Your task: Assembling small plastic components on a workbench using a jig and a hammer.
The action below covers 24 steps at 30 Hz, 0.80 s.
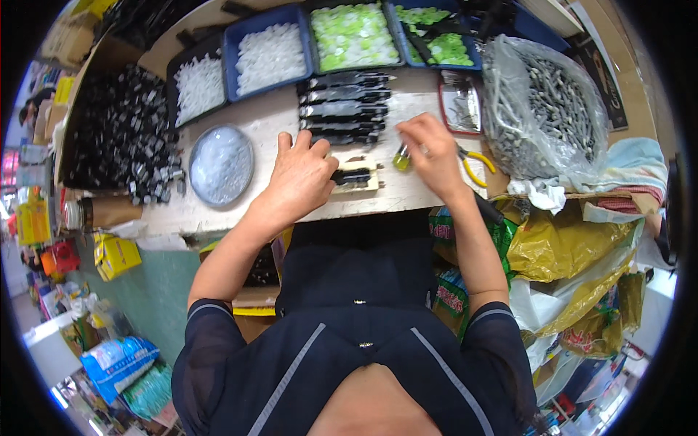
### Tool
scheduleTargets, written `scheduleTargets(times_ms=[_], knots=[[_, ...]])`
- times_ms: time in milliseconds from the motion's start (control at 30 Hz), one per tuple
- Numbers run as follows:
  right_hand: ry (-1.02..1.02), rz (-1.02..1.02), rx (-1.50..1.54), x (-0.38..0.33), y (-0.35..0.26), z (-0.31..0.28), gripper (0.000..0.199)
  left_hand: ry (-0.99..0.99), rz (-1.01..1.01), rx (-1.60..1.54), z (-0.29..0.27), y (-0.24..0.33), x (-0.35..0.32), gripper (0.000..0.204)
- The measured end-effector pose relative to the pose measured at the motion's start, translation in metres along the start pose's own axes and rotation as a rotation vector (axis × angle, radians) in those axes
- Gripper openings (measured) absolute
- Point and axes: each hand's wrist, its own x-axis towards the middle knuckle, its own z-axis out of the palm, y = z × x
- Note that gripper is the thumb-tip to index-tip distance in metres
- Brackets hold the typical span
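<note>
My left hand (302, 174) lies at the left end of a small pale fixture (371, 186), its fingers spread and partly bent. A short black part (350, 176) sits in the fixture. To the right, my right hand (434, 155) is held over the bench with thumb and fingertips closed together. Whatever they pinch is too small to make out. Just under that hand stands a small container with yellow-green contents (401, 158). Beyond my hands lies a stack of long black assembled pieces (343, 109). Yellow-handled pliers (476, 168) lie beside my right wrist.
Trays of white parts (270, 58) and green discs (354, 35) line the back. A box of black pieces (120, 131) and a round dish (222, 166) are left. At right are a red-rimmed tray (459, 103) and a clear bag of grey parts (549, 109).
</note>
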Motion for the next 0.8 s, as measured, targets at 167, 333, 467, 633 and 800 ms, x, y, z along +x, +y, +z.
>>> scheduleTargets(times_ms=[167, 333, 467, 633, 800], knots=[[0.162, 0.297, -0.373, 0.006, 0.047, -0.052, 0.012, 0.226, 0.205, -0.239, -0.02, 0.007, 0.119, 0.01], [-0.023, 0.494, -0.599, 0.023, 0.071, -0.05, 0.018, 0.18, 0.104, -0.094, 0.003, 0.03, 0.257, 0.01], [-0.056, 0.514, -0.648, 0.035, 0.074, -0.038, 0.021, 0.043, 0.085, 0.018, 0.019, 0.035, 0.294, 0.018], [-0.206, 0.546, -0.676, 0.045, 0.076, -0.045, 0.018, 0.008, 0.102, -0.004, 0.021, 0.022, 0.307, 0.018], [-0.194, 0.517, -0.669, 0.042, 0.075, -0.047, 0.018, 0.143, 0.095, -0.328, 0.02, 0.004, 0.309, 0.023]])
